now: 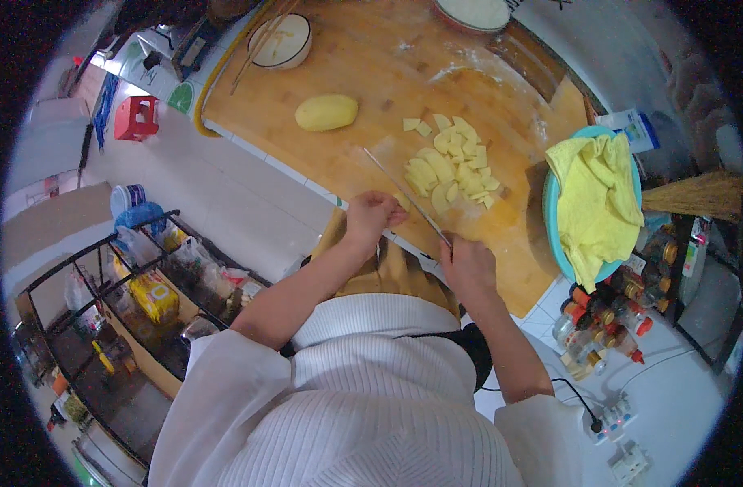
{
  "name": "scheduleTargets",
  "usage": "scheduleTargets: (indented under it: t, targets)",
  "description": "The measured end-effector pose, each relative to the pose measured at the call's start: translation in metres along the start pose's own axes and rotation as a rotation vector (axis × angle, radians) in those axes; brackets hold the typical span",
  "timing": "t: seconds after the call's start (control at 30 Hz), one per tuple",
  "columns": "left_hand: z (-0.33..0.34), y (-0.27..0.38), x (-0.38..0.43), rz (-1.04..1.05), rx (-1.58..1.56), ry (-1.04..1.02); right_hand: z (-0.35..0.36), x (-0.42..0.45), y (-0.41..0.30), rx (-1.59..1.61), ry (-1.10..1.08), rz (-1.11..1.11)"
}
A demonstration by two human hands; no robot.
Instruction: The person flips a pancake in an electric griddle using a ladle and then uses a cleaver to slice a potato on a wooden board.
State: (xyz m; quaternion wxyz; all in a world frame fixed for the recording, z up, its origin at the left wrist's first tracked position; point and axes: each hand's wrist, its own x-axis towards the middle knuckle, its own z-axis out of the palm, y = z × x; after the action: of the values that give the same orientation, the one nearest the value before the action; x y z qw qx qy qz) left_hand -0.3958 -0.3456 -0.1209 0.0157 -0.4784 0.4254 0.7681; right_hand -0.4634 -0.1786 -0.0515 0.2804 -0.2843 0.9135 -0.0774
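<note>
A knife (406, 193) is in my right hand (470, 268), its blade seen edge-on and angled up to the left over the wooden board. Left of the blade, my left hand (374, 220) is at the board's near edge, fingers bent, beside a small piece of potato (402, 201); whether the fingers touch it I cannot tell. To the right of the blade lies a heap of potato slices and small cut pieces (456, 161). A whole peeled potato (327, 112) rests farther back on the left of the wooden board (371, 67).
A white bowl (286, 45) with chopsticks (259, 52) across it stands back left, another bowl (478, 12) back right. At right, a yellow cloth (593, 207) drapes over a turquoise basin (551, 207), near several seasoning jars (609, 316). A black metal rack (91, 249) stands lower left.
</note>
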Motion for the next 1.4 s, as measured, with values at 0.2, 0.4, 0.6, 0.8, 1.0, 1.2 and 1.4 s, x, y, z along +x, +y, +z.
scheduleTargets:
  t: [0.2, 0.4, 0.6, 0.8, 1.0, 1.2, 1.4]
  targets:
    - [0.004, 0.003, -0.004, 0.014, -0.065, 0.016, -0.004, -0.007, -0.001, -0.062, -0.067, -0.019]
    - [0.002, -0.001, 0.0, -0.008, -0.021, -0.005, 0.012, 0.016, -0.012, -0.077, -0.017, 0.001]
    - [0.0, -0.005, 0.0, -0.014, -0.043, -0.012, -0.001, 0.02, -0.016, 0.047, -0.009, 0.016]
    - [0.001, -0.007, 0.001, 0.03, -0.059, -0.017, -0.007, 0.002, -0.015, -0.033, -0.081, -0.003]
    - [0.004, -0.006, 0.0, 0.014, -0.047, 0.017, -0.007, -0.007, -0.011, -0.115, -0.125, 0.001]
    - [-0.001, -0.016, 0.007, 0.048, -0.038, -0.018, -0.003, 0.02, -0.026, -0.116, -0.217, 0.089]
    - [0.006, -0.004, -0.001, -0.01, -0.029, 0.002, 0.014, 0.035, -0.006, 0.147, 0.042, 0.085]
